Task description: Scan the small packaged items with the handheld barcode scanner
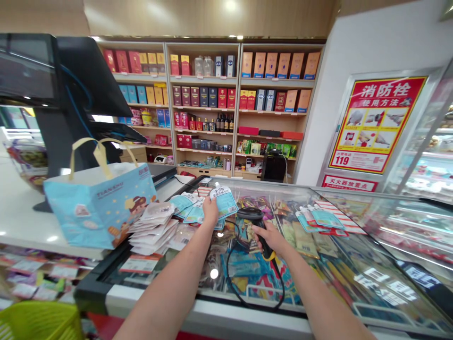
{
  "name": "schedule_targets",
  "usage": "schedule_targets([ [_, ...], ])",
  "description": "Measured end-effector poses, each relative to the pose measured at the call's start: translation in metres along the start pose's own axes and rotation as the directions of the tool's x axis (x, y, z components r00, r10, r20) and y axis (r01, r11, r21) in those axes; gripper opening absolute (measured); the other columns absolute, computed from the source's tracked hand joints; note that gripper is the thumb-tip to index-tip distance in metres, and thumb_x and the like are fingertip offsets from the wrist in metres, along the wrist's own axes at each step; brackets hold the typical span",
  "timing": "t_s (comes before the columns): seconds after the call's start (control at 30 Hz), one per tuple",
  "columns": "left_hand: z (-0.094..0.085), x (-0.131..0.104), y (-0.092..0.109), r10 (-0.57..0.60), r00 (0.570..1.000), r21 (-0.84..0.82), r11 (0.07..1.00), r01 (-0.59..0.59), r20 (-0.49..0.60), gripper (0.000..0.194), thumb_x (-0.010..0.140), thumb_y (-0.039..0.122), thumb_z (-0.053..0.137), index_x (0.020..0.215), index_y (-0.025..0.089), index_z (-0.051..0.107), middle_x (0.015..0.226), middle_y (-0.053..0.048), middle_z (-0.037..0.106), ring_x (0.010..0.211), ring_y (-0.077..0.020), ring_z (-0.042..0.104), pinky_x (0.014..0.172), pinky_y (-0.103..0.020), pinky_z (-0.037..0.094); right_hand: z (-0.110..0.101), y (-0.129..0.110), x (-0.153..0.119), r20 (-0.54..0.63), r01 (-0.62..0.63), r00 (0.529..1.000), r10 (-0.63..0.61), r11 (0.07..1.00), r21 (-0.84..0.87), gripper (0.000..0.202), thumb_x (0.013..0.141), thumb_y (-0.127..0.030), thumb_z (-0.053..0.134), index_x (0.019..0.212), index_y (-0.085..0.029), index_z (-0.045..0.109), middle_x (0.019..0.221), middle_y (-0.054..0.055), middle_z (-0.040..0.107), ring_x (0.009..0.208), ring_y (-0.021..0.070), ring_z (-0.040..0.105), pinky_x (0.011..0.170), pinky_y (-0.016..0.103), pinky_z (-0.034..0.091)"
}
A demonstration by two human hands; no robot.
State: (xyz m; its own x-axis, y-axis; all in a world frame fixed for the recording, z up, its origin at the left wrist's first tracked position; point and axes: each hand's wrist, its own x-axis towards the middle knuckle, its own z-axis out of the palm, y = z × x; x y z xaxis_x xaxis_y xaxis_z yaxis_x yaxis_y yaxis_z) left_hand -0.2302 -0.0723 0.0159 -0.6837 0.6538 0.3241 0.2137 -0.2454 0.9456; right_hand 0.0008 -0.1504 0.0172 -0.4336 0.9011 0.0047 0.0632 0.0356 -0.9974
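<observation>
Pinching a blue pouch (224, 203) by its left edge, the left hand (210, 211) is closed; the right hand (269, 238) wraps a black scanner (253, 215) just right of that pouch, over a glass-topped case (226, 315).

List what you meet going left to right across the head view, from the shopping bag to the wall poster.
Blue shopping bag, stack of white packets, blue pouch in the left hand, black scanner in the right hand, group of pouches, red wall poster.
</observation>
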Motion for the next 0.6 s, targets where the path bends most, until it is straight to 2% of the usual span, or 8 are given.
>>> schedule_targets([
  [0.23,0.001,0.005,-0.007,0.02,1.0,0.016,1.0,-0.02,0.006,0.01,0.074,0.027,0.047,0.069,0.02,0.052,0.068,0.0,0.055,0.072,-0.0174,0.053,0.071,-0.029,0.043,0.003,-0.004,0.0,-0.012,0.03,0.999,-0.03,0.999,0.015,0.037,0.066,-0.051,0.065,0.07,-0.02,0.046,0.048,-0.007,0.052,0.034,0.0085,0.046,0.035,0.023,0.042],
  [0.37,0.012,-0.001,-0.005,0.031,0.997,0.005,1.0,-0.031,0.067,0.012,0.073,0.029,0.05,0.069,0.019,0.053,0.067,-0.001,0.056,0.07,-0.0173,0.054,0.068,-0.028,0.044,0.0,-0.009,-0.002,-0.034,0.018,0.999,-0.016,0.998,0.065,0.037,0.065,-0.05,0.067,0.072,-0.02,0.047,0.049,-0.007,0.053,0.035,0.0086,0.047,0.035,0.023,0.044],
  [0.47,0.034,-0.014,0.001,0.013,0.983,-0.064,0.998,-0.001,0.182,0.016,0.072,0.033,0.053,0.072,0.017,0.056,0.066,-0.001,0.058,0.068,-0.0167,0.055,0.064,-0.028,0.046,-0.011,-0.021,-0.012,-0.089,0.013,0.996,-0.003,0.993,0.116,0.036,0.065,-0.049,0.068,0.071,-0.02,0.047,0.049,-0.007,0.053,0.035,0.0082,0.047,0.034,0.022,0.043],
  [0.53,0.056,-0.028,0.009,-0.058,0.961,-0.133,0.986,0.097,0.272,0.018,0.071,0.034,0.056,0.074,0.017,0.056,0.062,0.0,0.058,0.064,-0.0159,0.056,0.062,-0.029,0.047,-0.025,-0.029,-0.022,-0.136,0.015,0.991,0.002,0.992,0.125,0.036,0.066,-0.048,0.07,0.072,-0.021,0.047,0.049,-0.007,0.053,0.036,0.008,0.047,0.035,0.021,0.043],
  [0.6,0.082,-0.044,0.019,-0.156,0.91,-0.194,0.95,0.245,0.385,0.015,0.07,0.03,0.058,0.072,0.016,0.055,0.056,0.002,0.055,0.059,-0.0155,0.057,0.061,-0.03,0.049,-0.044,-0.035,-0.034,-0.194,0.019,0.981,0.005,0.992,0.125,0.037,0.066,-0.047,0.071,0.072,-0.021,0.047,0.05,-0.007,0.054,0.036,0.0078,0.047,0.035,0.021,0.042],
])
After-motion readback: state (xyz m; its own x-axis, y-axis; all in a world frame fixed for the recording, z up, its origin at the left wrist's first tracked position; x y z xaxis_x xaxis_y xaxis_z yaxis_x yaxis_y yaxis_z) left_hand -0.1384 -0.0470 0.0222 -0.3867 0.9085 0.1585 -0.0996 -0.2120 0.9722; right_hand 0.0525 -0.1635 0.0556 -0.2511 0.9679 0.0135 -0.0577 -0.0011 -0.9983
